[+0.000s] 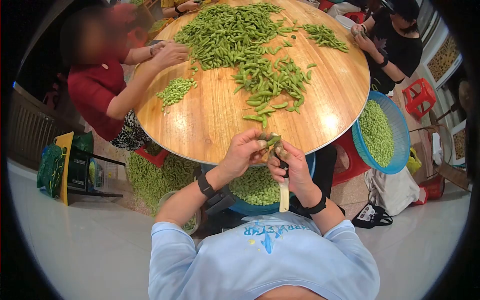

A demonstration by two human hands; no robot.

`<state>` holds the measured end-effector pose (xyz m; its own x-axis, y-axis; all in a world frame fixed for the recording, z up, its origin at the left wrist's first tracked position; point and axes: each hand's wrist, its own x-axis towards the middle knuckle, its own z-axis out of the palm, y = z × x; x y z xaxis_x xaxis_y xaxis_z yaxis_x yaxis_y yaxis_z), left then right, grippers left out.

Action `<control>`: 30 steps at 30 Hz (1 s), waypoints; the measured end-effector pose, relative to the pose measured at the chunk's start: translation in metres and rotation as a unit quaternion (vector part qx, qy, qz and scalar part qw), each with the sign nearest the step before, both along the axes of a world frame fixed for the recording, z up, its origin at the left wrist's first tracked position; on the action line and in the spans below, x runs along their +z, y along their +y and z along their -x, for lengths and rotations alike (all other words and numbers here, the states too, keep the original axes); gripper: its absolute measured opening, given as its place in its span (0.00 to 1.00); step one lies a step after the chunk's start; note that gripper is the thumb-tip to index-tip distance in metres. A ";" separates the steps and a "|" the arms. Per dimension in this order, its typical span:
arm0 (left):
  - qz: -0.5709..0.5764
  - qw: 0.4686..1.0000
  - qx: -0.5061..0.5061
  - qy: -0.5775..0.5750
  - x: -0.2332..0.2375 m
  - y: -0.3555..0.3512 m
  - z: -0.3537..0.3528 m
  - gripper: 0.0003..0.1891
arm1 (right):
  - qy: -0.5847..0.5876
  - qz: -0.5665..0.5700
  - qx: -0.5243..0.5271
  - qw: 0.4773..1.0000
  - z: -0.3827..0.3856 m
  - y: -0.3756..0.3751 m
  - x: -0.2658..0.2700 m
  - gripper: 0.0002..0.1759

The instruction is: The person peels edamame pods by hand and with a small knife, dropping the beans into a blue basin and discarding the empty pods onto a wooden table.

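Observation:
My left hand [244,152] pinches a green bean pod [272,140] at the near edge of the round wooden table [215,120]. My right hand [289,162] grips the same pod from the other side and also holds a small tool with a pale handle [284,195] that hangs down. Both hands meet above a blue basin [250,207] on my lap, filled with shelled green beans [254,186]. A loose heap of pods [270,80] lies on the table just beyond my hands.
A bigger pile of pods [225,32] covers the table's far side. A person in red [100,85] sits at the left beside a small heap of beans [175,91]. Another person in black [395,40] sits at the right. A blue basket of beans [382,132] hangs off the right edge. Empty pods [155,175] litter the floor.

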<state>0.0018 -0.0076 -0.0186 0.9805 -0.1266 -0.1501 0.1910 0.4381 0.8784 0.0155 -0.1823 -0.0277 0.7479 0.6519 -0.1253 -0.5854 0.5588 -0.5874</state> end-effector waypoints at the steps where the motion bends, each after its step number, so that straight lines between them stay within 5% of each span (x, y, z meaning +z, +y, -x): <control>1: 0.000 1.000 0.002 -0.002 0.001 0.001 0.001 0.09 | -0.002 0.000 0.002 1.000 -0.001 -0.003 0.001 0.12; 9: 0.235 0.958 -0.105 0.127 0.001 0.008 0.004 0.10 | 0.078 -0.107 0.094 0.987 0.003 -0.008 0.001 0.10; 13: 0.157 0.970 -0.095 0.161 0.002 0.009 0.003 0.11 | 0.136 -0.076 0.056 0.986 -0.004 -0.005 -0.004 0.09; 14: -0.054 0.997 -0.044 -0.030 -0.006 0.006 0.005 0.11 | 0.137 -0.076 0.056 0.986 -0.002 -0.005 -0.004 0.09; 15: -0.261 0.940 0.007 -0.219 -0.004 0.004 0.004 0.12 | 0.136 -0.073 0.055 0.986 -0.001 -0.004 -0.003 0.09; 16: -0.411 0.878 -0.010 -0.244 0.001 0.012 0.008 0.12 | 0.136 -0.069 0.055 0.987 0.001 -0.004 -0.003 0.09; 17: -0.409 0.880 -0.010 -0.241 0.005 0.015 0.008 0.12 | 0.140 -0.067 0.055 0.986 0.002 -0.004 -0.004 0.09; 19: -0.602 0.684 0.010 -0.411 0.012 0.020 0.008 0.11 | 0.150 -0.082 0.075 0.982 0.001 -0.002 -0.004 0.08; 23: -0.566 0.725 0.013 -0.392 0.017 0.014 0.016 0.08 | 0.135 -0.089 0.076 0.984 0.006 0.000 -0.001 0.10; 25: -0.407 0.854 0.090 -0.311 0.010 0.005 0.017 0.07 | 0.121 -0.076 0.068 0.987 0.008 0.002 0.003 0.12; 26: -0.406 0.854 0.089 -0.313 0.008 0.005 0.019 0.07 | 0.119 -0.076 0.066 0.988 0.009 0.003 0.003 0.12; 28: -0.188 0.979 0.062 -0.055 0.010 0.002 0.021 0.08 | 0.095 -0.062 0.045 0.993 0.011 0.004 0.001 0.14; 30: -0.143 0.988 0.051 -0.014 0.007 0.004 0.018 0.08 | 0.076 -0.049 0.036 0.995 0.009 0.001 -0.003 0.14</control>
